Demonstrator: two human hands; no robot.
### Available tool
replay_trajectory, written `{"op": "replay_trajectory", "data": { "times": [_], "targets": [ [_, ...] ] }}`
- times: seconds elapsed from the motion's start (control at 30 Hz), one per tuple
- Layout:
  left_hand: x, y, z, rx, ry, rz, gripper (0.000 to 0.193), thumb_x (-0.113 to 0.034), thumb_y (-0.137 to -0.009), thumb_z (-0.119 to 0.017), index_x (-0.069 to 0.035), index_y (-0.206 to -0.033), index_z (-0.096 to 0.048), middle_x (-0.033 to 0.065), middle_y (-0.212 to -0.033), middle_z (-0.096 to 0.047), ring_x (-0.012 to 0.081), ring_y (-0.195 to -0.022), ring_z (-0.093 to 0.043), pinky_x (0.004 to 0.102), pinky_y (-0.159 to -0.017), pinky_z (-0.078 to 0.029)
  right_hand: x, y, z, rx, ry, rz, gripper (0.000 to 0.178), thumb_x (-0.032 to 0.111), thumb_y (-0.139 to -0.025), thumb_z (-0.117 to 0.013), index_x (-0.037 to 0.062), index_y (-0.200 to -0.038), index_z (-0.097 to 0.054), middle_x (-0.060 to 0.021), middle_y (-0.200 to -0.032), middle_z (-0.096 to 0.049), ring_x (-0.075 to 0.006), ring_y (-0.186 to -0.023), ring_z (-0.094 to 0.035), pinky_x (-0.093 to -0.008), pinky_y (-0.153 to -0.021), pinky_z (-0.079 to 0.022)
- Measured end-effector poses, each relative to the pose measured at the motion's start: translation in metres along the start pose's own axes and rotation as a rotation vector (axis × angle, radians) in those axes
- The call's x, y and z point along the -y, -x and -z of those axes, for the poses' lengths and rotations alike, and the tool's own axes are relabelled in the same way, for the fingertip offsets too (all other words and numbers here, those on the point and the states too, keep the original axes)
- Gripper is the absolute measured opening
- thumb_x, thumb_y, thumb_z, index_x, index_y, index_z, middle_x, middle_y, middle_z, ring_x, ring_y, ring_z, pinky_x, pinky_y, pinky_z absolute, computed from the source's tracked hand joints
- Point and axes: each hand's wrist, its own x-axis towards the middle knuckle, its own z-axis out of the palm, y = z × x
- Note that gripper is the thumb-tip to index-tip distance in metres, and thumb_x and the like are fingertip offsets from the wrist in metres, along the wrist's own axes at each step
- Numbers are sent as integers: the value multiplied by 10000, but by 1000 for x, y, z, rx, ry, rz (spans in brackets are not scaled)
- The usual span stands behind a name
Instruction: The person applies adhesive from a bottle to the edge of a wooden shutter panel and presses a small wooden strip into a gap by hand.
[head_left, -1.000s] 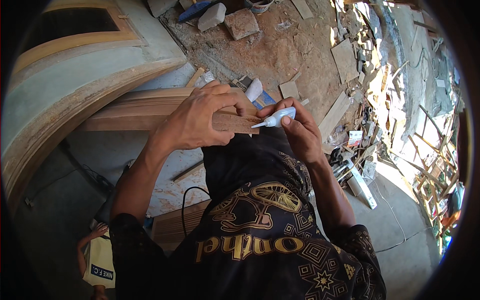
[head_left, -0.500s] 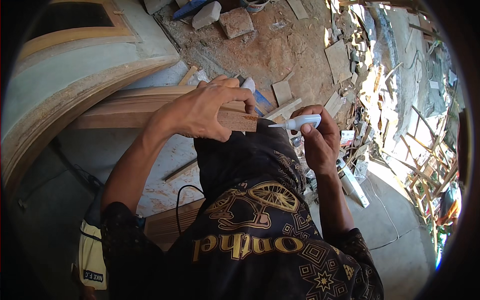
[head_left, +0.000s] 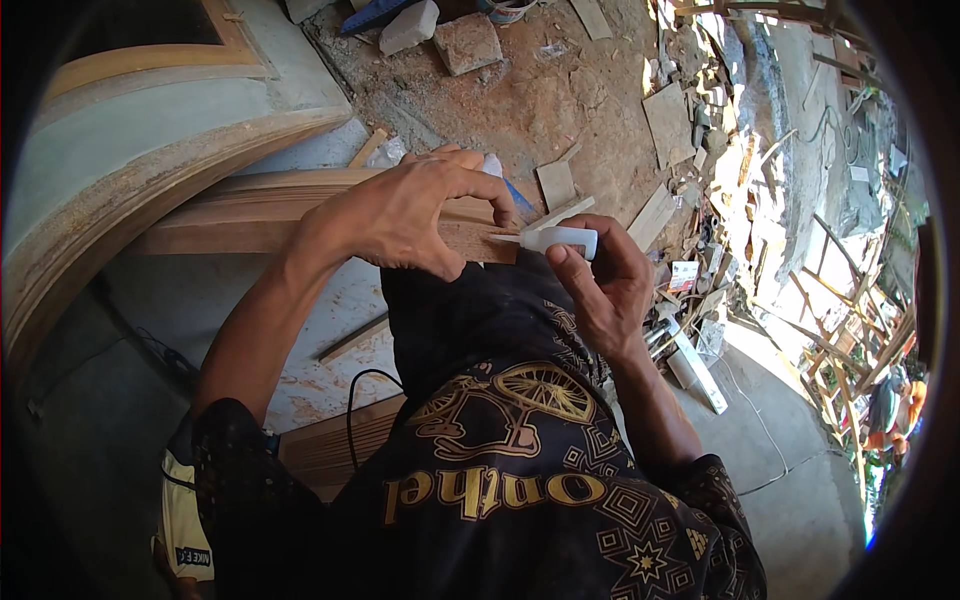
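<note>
The slim pale nozzle (head_left: 507, 238), left of the right fingers, is best held steady, with only light squeezing applied. The small white plastic bottle (head_left: 572, 243) is pinched between thumb and fingers of the right hand (head_left: 612, 285). The long brown wooden board (head_left: 215, 237), beneath the palm-down left hand (head_left: 395, 218), is straddled by widely arched fingers; grip firmness cannot be told.

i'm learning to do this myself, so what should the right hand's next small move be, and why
Probably a light squeeze of the white bottle with the right hand: its thin nozzle points at the end of the wood, and the left hand is spread over the wood near that end. Whether the tip touches is hard to tell.
</note>
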Motion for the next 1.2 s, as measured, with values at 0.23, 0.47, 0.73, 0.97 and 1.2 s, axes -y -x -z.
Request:
{"op": "replay_trajectory", "data": {
  "times": [0.23,0.47,0.73,0.97,1.2],
  "targets": [
    [0,1,-1,-20,-33,4,466,-127,-595,-735,-130,-1059,-696,52,-925,-491,262,-992,-513,391,-934,-431,-4,0,-2,-23,25,-33,238,153,-957,-764,-22,-1093,-678,-65,-921,-734,-108,-845,-662,-271,-767,-523],
    [0,1,-1,-3,-24,17,485,-113,-599,-746,-135,-1082,-705,51,-985,-532,272,-1055,-534,407,-977,-435,-4,-1,-1,-44,171,44,235,164,-928,-781,-13,-1059,-699,-89,-862,-737,-138,-771,-673,-295,-715,-532],
    [0,1,-1,-4,-36,29,485,-102,-600,-755,-138,-1081,-707,41,-991,-539,270,-1075,-538,414,-994,-432,2,-2,-1,-36,239,59,231,164,-922,-782,-10,-1051,-704,-99,-847,-731,-152,-747,-674,-302,-695,-531],
    [-1,2,-2,-21,-53,15,469,-101,-607,-752,-130,-1072,-707,39,-985,-559,267,-1076,-541,410,-999,-433,-3,2,-1,-44,76,-3,252,176,-945,-770,-15,-1084,-685,-76,-885,-739,-118,-804,-659,-284,-737,-525],
    [0,1,-3,-19,-45,6,470,-97,-609,-749,-118,-1076,-700,39,-994,-569,262,-1102,-548,411,-1007,-437,-4,2,-3,-27,117,44,243,169,-946,-769,-12,-1083,-681,-78,-895,-742,-122,-809,-668,-280,-745,-526]
  ]
}}
